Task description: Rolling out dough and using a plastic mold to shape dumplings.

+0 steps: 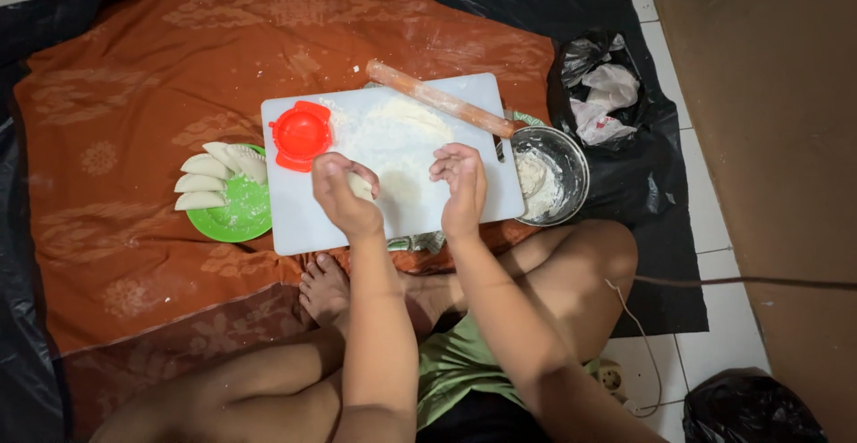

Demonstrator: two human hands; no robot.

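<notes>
On the tiled floor, a black plastic sheet lies spread out, and over it an orange patterned cloth covers most of the left and middle. A person sits cross-legged at the near edge, bare feet tucked just under the front of a white cutting board that rests on the cloth. The board is dusted with a heap of flour in its middle. A wooden rolling pin lies slanted across the board's far right corner. Just right of the board stands a metal bowl with dough or flour inside, and beyond it sit crumpled plastic bags. Left of the board, a green plate holds several folded, half-moon dumplings. A red round dumpling press sits on the board's far left corner.

The left hand is curled closed around a small piece of dough, held above the board's near middle. The right hand hovers just beside it, fingers loosely bent and half open, holding nothing visible.
</notes>
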